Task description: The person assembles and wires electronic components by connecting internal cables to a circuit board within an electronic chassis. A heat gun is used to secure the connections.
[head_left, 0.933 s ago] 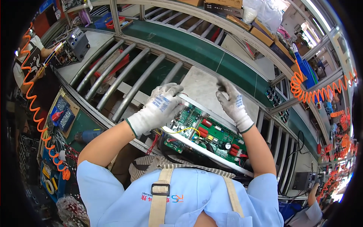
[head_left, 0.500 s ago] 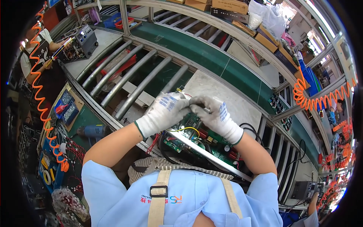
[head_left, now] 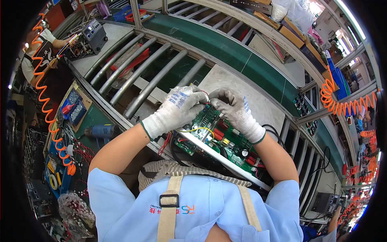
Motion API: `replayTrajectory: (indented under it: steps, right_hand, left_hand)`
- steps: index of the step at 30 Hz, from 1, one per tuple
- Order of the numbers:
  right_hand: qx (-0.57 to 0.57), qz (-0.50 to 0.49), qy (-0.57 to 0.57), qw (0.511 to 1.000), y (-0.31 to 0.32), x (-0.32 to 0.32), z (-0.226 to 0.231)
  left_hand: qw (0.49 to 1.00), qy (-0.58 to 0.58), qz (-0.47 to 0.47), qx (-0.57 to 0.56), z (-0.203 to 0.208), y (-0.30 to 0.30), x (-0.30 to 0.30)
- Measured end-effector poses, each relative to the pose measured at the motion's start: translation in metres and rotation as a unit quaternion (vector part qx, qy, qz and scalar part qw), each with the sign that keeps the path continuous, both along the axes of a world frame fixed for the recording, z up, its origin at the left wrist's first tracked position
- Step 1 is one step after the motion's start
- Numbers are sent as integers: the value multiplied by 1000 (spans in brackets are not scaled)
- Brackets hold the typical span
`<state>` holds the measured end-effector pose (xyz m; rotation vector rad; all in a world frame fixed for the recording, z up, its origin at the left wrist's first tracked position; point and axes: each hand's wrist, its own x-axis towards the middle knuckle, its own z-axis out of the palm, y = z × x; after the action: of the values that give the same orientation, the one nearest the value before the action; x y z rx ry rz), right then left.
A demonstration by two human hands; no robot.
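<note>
Both hands wear white knit gloves with grey palms and meet over an open unit with a green circuit board (head_left: 231, 151). My left hand (head_left: 181, 105) is closed in a pinch on a thin red wire (head_left: 204, 92) with a small whitish end. My right hand (head_left: 236, 114) curls its thumb and fingers close beside that end; whatever is between them is too small to make out. The board carries red parts, capacitors and a yellow wire (head_left: 197, 129). A white panel edge (head_left: 219, 160) runs along its near side.
Metal rollers (head_left: 151, 82) lie at the left, with a pale board (head_left: 225, 78) behind the unit. A blue power tool (head_left: 100, 131) and a screw bin (head_left: 74, 107) sit on the left bench. Orange coiled hoses (head_left: 342, 105) hang at both sides. Another person (head_left: 42, 56) works at far left.
Both hands have shifted slightly, and their fingertips are a little farther apart. More of the circuit board shows beneath them. The whole view has tilted a little.
</note>
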<state>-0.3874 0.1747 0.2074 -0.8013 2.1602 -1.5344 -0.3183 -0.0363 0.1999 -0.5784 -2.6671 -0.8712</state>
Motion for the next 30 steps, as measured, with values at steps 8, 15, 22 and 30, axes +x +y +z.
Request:
replayTrajectory:
  steps: [8,15,22,30]
  right_hand:
    - [90,-10,37,995,-4,3,21]
    - [224,53,44,972,0,-64,23]
    - [132,274,-37,952,-16,-97,-35]
    - [89,336,-151,925,-29,-95,-36]
  left_hand:
    - [995,-7,32,-91,0,-5,3]
    - [922,-59,136,-357,-30,11,-19]
    - [927,-58,84,-360,-15,12,-20]
    - [937,-76,223,-257,-121,-16,-24]
